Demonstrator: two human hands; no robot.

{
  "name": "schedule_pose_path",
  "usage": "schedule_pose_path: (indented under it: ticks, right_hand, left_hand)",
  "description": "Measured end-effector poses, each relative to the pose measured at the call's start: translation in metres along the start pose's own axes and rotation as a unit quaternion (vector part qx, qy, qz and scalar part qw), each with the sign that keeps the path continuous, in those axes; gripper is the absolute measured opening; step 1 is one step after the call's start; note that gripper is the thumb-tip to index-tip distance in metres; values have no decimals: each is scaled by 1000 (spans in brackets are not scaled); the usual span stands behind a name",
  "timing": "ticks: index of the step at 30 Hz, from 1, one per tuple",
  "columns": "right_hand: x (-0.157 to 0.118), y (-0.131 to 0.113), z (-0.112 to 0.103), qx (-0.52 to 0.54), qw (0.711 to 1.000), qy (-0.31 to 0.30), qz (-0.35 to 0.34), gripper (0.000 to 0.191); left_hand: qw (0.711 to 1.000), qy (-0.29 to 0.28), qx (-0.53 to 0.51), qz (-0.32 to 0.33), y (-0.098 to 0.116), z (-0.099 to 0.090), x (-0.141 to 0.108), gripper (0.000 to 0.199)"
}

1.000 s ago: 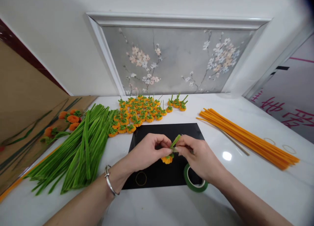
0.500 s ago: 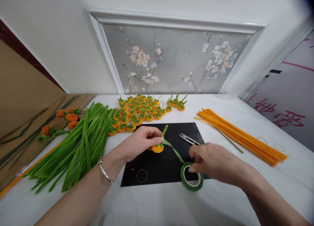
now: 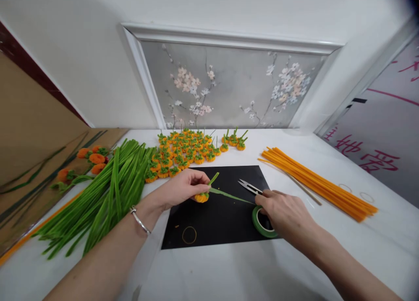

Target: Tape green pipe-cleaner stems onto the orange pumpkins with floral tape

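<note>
My left hand [image 3: 190,185] is closed in a pinch on a small orange chenille pumpkin [image 3: 201,198] with a green stem [image 3: 214,178] pointing up. From the pumpkin's top a strip of green floral tape [image 3: 231,196] runs taut to my right hand [image 3: 283,209]. That hand is closed on the tape, its fingertips partly hidden. Just below those fingers is the green tape roll [image 3: 258,222], partly covered by the hand. The thread snips [image 3: 249,186] lie on the black mat [image 3: 216,227], blades toward the upper left, handles behind my right hand.
Several finished-looking pumpkins [image 3: 183,150] stand at the back. Green chenille stems [image 3: 108,192] are piled at left, near orange flowers [image 3: 97,158]. Orange chenille stems [image 3: 321,183] lie at right. A thin ring [image 3: 189,234] rests on the mat. A framed wall panel [image 3: 225,87] rises behind.
The tape strip, slack before, is now stretched tight. My right hand and the tape roll have shifted to the right, while my left hand with the pumpkin has moved slightly left.
</note>
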State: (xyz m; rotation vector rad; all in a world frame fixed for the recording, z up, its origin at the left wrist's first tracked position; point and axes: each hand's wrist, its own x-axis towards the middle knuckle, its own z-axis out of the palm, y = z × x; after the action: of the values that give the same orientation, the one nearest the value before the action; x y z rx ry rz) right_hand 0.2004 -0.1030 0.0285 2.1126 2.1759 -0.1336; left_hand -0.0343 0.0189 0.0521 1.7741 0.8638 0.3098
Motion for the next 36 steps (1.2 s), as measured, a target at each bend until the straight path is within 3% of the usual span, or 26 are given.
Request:
schedule_pose_path:
  ticks: [10, 13, 16, 18, 21, 25, 30, 36]
  right_hand:
    - [-1, 3, -7, -14, 1000, -8, -25, 36]
    - [5, -4, -15, 88, 991, 80, -61, 38]
    - [14, -24, -22, 271, 941, 184, -82, 33]
    - [19, -38, -21, 384, 906, 148, -103, 23]
    - [23, -50, -13, 468, 872, 104, -101, 15]
    - [24, -45, -4, 493, 860, 82, -102, 25]
    - [26, -35, -4, 544, 833, 31, -95, 32]
    - [26, -30, -4, 583, 808, 12, -86, 31]
  left_hand:
    - [999, 41, 25, 9, 7, 4, 1, 19]
    - [998, 45, 32, 14, 15, 11, 0, 18]
    - [999, 33, 34, 22, 23, 19, -3, 18]
    - [998, 30, 38, 27, 26, 23, -5, 18]
    - [998, 30, 45, 29, 25, 26, -7, 19]
    - [998, 16, 44, 45, 20, 28, -4, 17]
    - [997, 46, 36, 48, 15, 33, 1, 13]
    - [995, 95, -26, 21, 15, 37, 2, 42]
